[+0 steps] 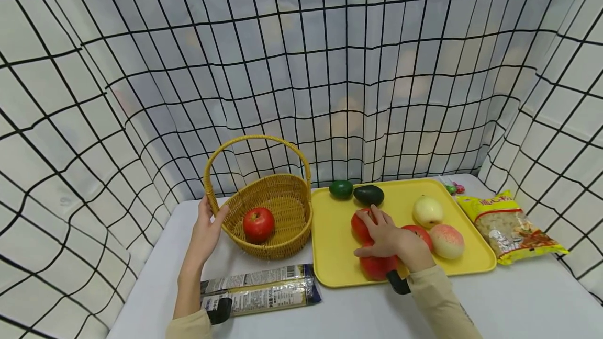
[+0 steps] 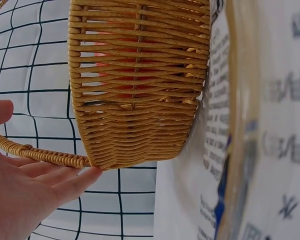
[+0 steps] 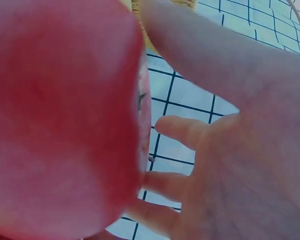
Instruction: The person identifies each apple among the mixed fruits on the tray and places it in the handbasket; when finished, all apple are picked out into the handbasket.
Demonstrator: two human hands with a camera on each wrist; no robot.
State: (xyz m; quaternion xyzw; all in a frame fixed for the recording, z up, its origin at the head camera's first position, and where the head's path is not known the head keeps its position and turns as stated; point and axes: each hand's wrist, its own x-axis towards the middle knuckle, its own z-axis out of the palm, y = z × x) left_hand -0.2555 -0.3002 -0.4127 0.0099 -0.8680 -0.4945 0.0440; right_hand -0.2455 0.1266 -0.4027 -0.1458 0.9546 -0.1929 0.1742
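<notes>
My left hand is at the left side of a yellow wicker basket. Its fingers lie straight against the base of the handle, the thumb apart from them. One red apple sits inside the basket. Over the yellow tray, my right hand spreads its fingers above red apples. One apple is partly under the fingers and another apple lies below the palm. In the right wrist view a red apple fills the left side, with fingers loosely extended beyond it.
A third red apple, a peach, a pale pear-like fruit, a green avocado and a dark avocado lie on the tray. Flat packets lie before the basket. A yellow snack bag is at right.
</notes>
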